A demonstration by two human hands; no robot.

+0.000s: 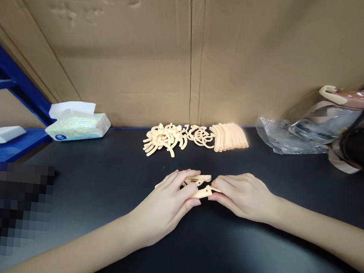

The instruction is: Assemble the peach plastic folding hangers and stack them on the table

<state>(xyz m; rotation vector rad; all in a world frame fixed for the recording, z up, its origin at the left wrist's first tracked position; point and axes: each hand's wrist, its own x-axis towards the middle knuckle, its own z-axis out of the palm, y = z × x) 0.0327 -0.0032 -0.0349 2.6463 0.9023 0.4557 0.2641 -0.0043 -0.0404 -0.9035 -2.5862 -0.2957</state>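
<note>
Above the middle of the black table, my left hand [171, 200] is closed round a peach-coloured plastic piece [202, 193] with a small round hole near its end. A second arm of peach plastic [204, 178] shows just behind it, between my left fingers; whether the two are joined I cannot tell. My right hand [243, 196] pinches a thin peach plastic strip [216, 189] that meets the holed end. Its far end is hidden by my right fingers. Beyond my hands lie a heap of curved peach plastic pieces [164, 139], several thin hooked ones [199, 135] and a neat row of long ones [230, 137].
A tissue pack [78, 125] lies at the back left by a blue metal frame [19, 86]. Clear plastic wrap [280, 137] and a transparent bottle [328, 118] with a peach handle are at the back right. A cardboard wall [128, 54] closes off the rear.
</note>
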